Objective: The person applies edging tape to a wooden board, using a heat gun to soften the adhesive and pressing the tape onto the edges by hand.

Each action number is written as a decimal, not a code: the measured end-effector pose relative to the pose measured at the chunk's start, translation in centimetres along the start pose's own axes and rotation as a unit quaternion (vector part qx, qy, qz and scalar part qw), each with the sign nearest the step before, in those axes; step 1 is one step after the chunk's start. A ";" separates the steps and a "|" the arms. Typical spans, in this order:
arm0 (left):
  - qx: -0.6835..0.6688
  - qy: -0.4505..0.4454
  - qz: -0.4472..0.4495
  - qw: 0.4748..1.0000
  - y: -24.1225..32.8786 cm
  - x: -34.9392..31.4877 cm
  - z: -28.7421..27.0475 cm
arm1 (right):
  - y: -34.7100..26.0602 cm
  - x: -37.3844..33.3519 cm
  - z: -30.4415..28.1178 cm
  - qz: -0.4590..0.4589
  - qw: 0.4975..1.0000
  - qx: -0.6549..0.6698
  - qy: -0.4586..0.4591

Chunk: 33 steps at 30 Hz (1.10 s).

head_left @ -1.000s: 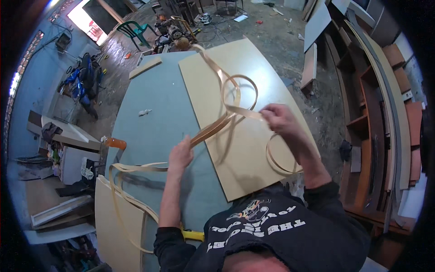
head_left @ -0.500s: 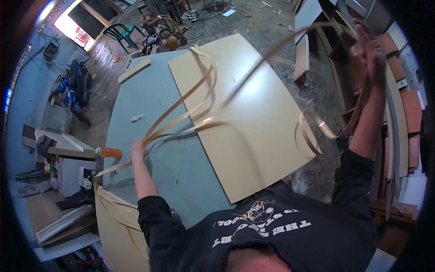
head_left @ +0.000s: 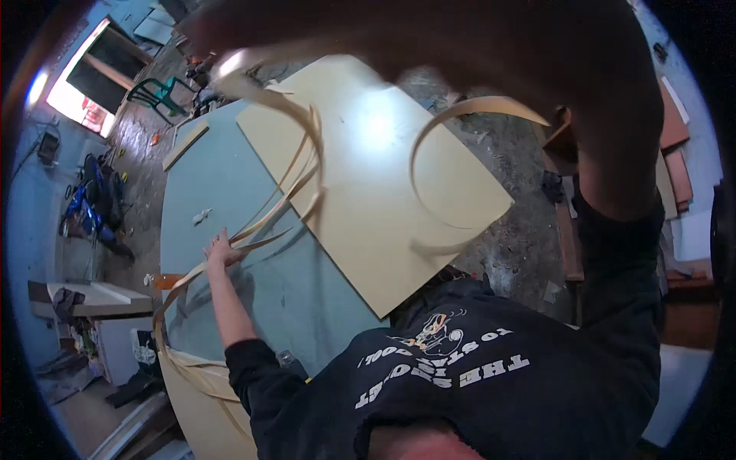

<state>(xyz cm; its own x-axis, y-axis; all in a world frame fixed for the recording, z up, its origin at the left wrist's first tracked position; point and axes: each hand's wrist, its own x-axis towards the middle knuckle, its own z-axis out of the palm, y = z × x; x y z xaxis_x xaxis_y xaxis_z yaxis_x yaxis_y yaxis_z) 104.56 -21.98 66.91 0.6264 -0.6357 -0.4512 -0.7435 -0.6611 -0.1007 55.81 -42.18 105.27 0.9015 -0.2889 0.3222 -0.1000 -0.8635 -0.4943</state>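
Left of the cream board and looping over it, pale strips are held by the left hand, fingers partly extended; above its far end, the blurred right hand's grip cannot be told.

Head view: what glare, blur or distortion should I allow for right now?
Head view: strong glare on the upper part of the cream panel; head view: the right forearm looms dark and soft across the top, and the strip curving beneath looks blurred in places; head view: doorway overexposed, fisheye bending straight edges, corners black.
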 end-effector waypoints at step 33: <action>-0.204 0.274 0.001 0.940 -2.8 -53.3 9.9 | 12.6 -31.5 38.2 0.476 0.330 0.732 0.360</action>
<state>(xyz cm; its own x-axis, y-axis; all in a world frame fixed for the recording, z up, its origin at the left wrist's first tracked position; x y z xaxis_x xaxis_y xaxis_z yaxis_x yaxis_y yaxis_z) 70.89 17.69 82.42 0.7341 -0.6736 0.0857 -0.6639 -0.6856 0.2986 42.29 -28.17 58.04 0.3689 -0.6196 -0.6928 0.5916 0.7314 -0.3391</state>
